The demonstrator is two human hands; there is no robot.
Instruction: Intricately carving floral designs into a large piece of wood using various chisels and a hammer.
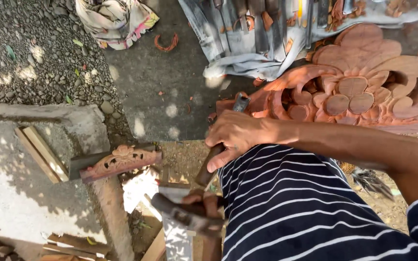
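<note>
My right hand (235, 135) is closed around a wooden-handled chisel (209, 166). Its metal blade (240, 102) points at the left edge of a large reddish carved wooden panel (359, 82) with flower and leaf shapes. Lower down, my left hand (204, 203) grips a worn wooden mallet (185, 217), whose head sits just below the chisel's butt end. My dark shirt with white stripes (296, 208) hides most of the left arm.
A small carved wooden piece (122, 162) lies on a concrete ledge at the left. Several chisels lie on a grey cloth (247, 43) at the top. Gravel (35, 48) and a patterned cloth (117, 19) are at the upper left, with wood offcuts (42, 154) nearby.
</note>
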